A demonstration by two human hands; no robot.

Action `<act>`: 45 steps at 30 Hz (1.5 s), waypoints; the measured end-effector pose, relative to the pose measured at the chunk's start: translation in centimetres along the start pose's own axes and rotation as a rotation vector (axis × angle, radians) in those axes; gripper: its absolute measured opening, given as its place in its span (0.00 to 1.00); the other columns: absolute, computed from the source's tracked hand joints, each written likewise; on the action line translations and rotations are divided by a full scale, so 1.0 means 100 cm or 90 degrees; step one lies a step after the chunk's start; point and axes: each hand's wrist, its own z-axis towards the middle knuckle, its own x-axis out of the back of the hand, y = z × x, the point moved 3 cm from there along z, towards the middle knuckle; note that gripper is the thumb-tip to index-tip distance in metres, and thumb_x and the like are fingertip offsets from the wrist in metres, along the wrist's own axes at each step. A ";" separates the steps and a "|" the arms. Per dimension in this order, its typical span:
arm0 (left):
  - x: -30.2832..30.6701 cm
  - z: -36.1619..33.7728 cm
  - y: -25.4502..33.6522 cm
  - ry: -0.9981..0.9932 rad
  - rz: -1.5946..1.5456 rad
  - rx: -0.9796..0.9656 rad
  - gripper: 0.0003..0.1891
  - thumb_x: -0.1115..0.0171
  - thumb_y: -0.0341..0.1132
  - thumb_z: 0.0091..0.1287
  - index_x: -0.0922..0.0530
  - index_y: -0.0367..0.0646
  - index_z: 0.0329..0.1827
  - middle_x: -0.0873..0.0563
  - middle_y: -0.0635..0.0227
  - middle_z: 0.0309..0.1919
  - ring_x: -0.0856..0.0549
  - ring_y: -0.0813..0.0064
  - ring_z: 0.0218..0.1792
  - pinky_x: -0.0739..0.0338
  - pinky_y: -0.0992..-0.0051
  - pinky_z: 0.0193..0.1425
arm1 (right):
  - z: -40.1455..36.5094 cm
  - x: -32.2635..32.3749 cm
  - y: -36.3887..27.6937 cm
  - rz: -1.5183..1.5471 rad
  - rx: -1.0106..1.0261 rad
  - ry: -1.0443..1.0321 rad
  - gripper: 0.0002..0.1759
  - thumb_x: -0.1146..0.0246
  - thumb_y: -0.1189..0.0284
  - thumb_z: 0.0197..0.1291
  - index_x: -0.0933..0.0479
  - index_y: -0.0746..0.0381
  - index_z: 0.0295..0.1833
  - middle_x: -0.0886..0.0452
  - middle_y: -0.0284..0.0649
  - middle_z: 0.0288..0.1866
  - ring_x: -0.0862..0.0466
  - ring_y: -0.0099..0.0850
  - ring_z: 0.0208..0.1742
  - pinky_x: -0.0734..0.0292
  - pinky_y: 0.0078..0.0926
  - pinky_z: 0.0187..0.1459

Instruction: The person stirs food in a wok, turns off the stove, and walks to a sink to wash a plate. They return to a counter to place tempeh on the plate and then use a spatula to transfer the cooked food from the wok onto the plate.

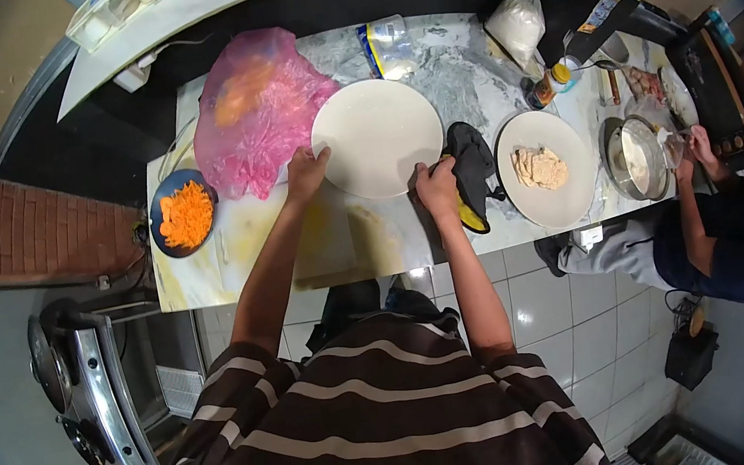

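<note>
Cream rim, left side: the left hand [308,173] grasped the empty plate [379,135] at its near-left edge.
Cream rim, right side: the right hand [438,188] pinched the near-right edge, just beside a black-and-yellow cloth item [473,164].
Plate from hands: its centre lay ahead of and between them, to the right of the left hand and to the left of the right; being round, it showed no long axis. Both hands touched it, so neither was nearer.
Left of plate: a pink plastic bag [254,120], then a dark bowl of orange shreds [185,217], on the marbled counter [245,251].
Right of plate: beyond the cloth item, a larger plate [549,208] bore pale food [539,168].
Far right: a co-worker's hands [702,147] were beside a metal bowl [638,159].
</note>
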 end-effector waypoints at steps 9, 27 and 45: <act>-0.015 0.002 -0.007 0.063 -0.072 -0.171 0.17 0.38 0.45 0.69 0.22 0.41 0.50 0.17 0.70 0.29 0.16 0.70 0.31 0.21 0.63 0.40 | 0.023 -0.020 0.032 0.119 0.053 0.041 0.20 0.38 0.71 0.65 0.38 0.67 0.54 0.18 0.49 0.33 0.17 0.48 0.35 0.23 0.41 0.42; 0.053 -0.096 0.122 0.087 -0.525 -0.104 0.19 0.48 0.33 0.77 0.30 0.36 0.67 0.22 0.62 0.60 0.23 0.71 0.59 0.30 0.71 0.65 | -0.056 0.000 -0.175 -0.105 0.797 -0.340 0.37 0.40 0.69 0.63 0.41 0.57 0.77 0.44 0.47 0.80 0.45 0.49 0.79 0.52 0.47 0.78; 0.074 -0.092 0.120 0.036 -0.640 -0.006 0.16 0.44 0.36 0.76 0.26 0.37 0.60 0.17 0.67 0.47 0.17 0.77 0.46 0.22 0.74 0.49 | 0.018 -0.001 -0.150 -0.286 0.839 -0.224 0.29 0.53 0.56 0.72 0.35 0.54 0.74 0.44 0.49 0.79 0.44 0.48 0.79 0.52 0.52 0.76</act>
